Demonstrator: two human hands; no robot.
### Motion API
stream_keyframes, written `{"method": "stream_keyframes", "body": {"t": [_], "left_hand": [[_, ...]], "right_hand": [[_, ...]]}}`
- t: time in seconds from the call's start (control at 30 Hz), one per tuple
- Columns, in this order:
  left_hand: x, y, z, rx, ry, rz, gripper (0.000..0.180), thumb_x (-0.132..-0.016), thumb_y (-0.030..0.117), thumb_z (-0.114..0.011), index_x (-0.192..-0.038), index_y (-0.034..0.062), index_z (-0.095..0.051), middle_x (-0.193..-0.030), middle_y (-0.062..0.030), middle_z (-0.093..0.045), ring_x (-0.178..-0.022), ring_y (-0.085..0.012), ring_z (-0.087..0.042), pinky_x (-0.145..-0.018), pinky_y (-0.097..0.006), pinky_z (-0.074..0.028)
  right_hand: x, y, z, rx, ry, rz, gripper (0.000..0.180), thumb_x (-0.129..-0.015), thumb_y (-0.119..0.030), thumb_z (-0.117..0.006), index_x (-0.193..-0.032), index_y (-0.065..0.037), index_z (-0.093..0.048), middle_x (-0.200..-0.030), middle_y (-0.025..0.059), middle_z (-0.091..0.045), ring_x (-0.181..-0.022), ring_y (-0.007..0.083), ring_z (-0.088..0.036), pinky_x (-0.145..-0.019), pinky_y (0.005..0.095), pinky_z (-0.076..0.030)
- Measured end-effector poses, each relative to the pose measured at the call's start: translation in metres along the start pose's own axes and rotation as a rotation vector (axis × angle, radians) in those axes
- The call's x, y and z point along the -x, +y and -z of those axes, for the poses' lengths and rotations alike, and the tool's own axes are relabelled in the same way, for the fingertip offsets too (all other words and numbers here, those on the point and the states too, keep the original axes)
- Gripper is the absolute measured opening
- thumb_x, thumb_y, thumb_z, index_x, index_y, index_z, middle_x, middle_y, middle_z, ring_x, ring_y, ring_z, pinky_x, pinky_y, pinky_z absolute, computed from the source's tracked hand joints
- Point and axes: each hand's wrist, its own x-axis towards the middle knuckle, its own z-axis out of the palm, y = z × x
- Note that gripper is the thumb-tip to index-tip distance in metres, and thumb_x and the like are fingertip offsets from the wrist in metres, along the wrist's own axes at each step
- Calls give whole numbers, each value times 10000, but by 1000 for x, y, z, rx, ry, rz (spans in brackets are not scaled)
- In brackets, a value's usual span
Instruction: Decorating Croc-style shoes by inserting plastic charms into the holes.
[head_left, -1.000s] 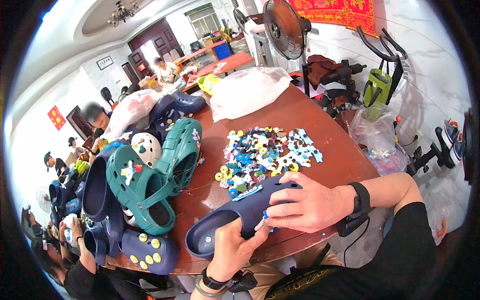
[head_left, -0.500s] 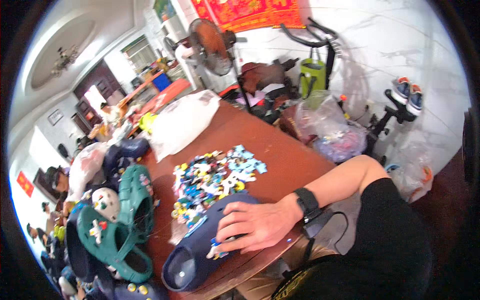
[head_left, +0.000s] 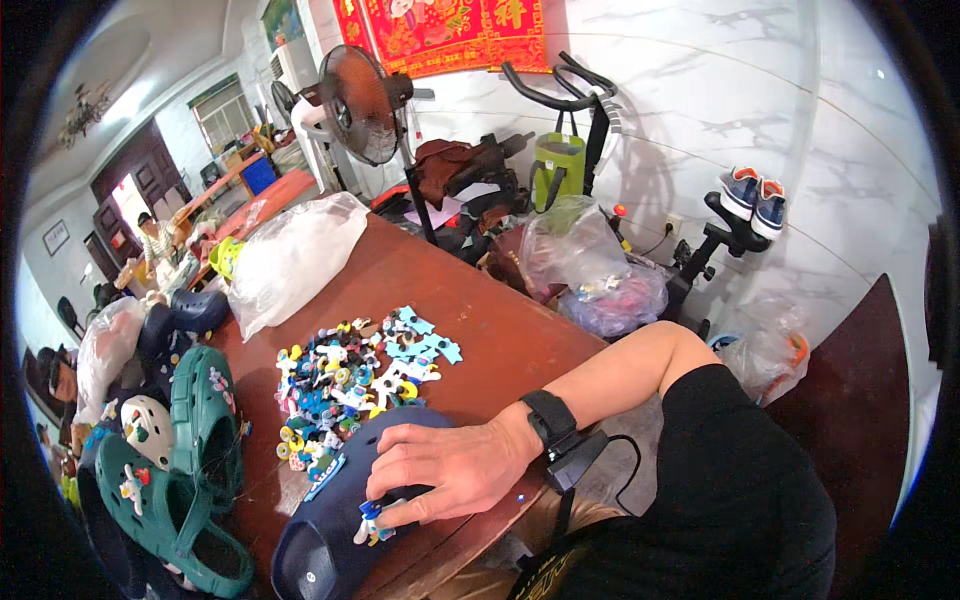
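My right hand [head_left: 445,470] lies across the top of a navy blue clog [head_left: 315,545] at the near edge of the brown table [head_left: 490,320]. Its fingers curve over the clog. A small blue and white charm [head_left: 368,522] sits on the clog right at my fingertips. A black watch [head_left: 550,418] is on that wrist, with a small black box and cable just below it. Behind the clog, a pile of colourful shoe charms [head_left: 350,380] is spread on the table. My left hand is out of sight.
Green clogs [head_left: 200,440] with charms and more dark clogs lie at the left. A clear plastic bag [head_left: 290,260] rests farther back on the table. Beyond stand a fan [head_left: 362,105], an exercise bike [head_left: 700,250] and filled bags [head_left: 600,275]. People sit at far left.
The view has swung to the right. My left hand, which gripped the clog from below, has dropped out of view. My right hand stays on the navy clog.
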Motion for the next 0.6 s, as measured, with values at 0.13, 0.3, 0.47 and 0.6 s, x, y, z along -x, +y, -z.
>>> {"method": "stream_keyframes", "body": {"t": [0.13, 0.3, 0.47, 0.6], "left_hand": [[0, -1, -7, 13, 18, 4, 170, -890, 148, -542, -938, -1, -610, -895, -173, -624, -787, -324, -590, -715, -446, -456], [-3, 2, -10, -99, 64, 26, 145, -881, 139, -548, -907, 11, -611, -866, -158, -625, -758, -309, -589, -689, -435, -452], [1, -1, -12, -11, 55, 28, 122, -873, 129, -554, -876, 23, -613, -837, -144, -626, -730, -295, -588, -663, -424, -449], [5, 0, -4, -29, 52, 35, 107, -865, 122, -559, -851, 32, -614, -813, -133, -627, -707, -283, -588, -642, -415, -446]], "right_hand": [[0, 0, -2, 16, 44, 25, 441, -852, -42, -552, -1288, -49, -484, -1170, 174, -478, -1064, 317, -484, -949, 505, -366], [0, -1, -6, 14, 37, 28, 390, -881, -51, -505, -1271, -46, -490, -1170, 185, -471, -1072, 322, -483, -959, 526, -343], [1, -5, -6, 30, 36, 13, 356, -918, -68, -444, -1271, -52, -486, -1179, 177, -470, -1079, 316, -477, -973, 534, -327], [-3, -4, -11, 16, 42, 5, 324, -920, -82, -453, -1237, -47, -515, -1178, 173, -479, -1077, 313, -483, -971, 530, -336]]}}
